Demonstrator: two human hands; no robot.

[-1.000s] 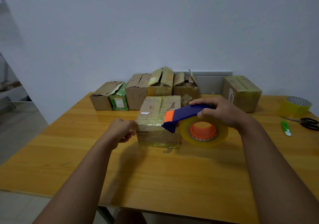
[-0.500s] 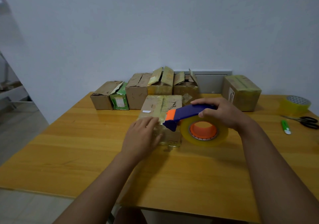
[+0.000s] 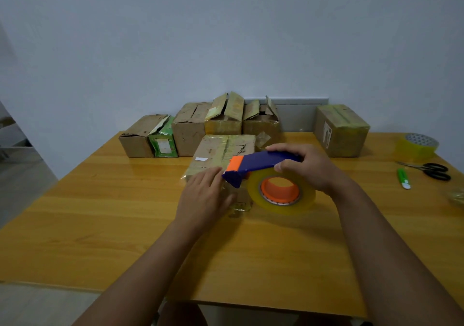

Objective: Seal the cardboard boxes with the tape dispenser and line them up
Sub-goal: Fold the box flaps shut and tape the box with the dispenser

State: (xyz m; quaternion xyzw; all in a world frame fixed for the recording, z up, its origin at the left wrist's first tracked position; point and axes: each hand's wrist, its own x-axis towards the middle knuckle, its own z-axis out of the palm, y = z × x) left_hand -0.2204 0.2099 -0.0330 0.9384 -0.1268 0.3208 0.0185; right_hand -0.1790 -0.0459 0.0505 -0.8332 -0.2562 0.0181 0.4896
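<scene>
1. Gripping tape dispenser (image 3: 266,172), right hand (image 3: 308,168); left hand (image 3: 204,197) flat on taped box (image 3: 223,149).
2. Wooden table (image 3: 100,212); boxes (image 3: 190,129) along pale wall (image 3: 226,36); scissors (image 3: 431,170) far right.

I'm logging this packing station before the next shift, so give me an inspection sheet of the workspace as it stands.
Surface: wooden table, glossy.
Job's things: taped box in front; row of boxes behind, two with flaps up; one box apart, far right.
Clutter: spare tape roll, scissors, green cutter.
Grippers: left hand flat on taped box; right hand grips tape dispenser.
Cables: nothing seen.
Surroundings: plain wall.
</scene>
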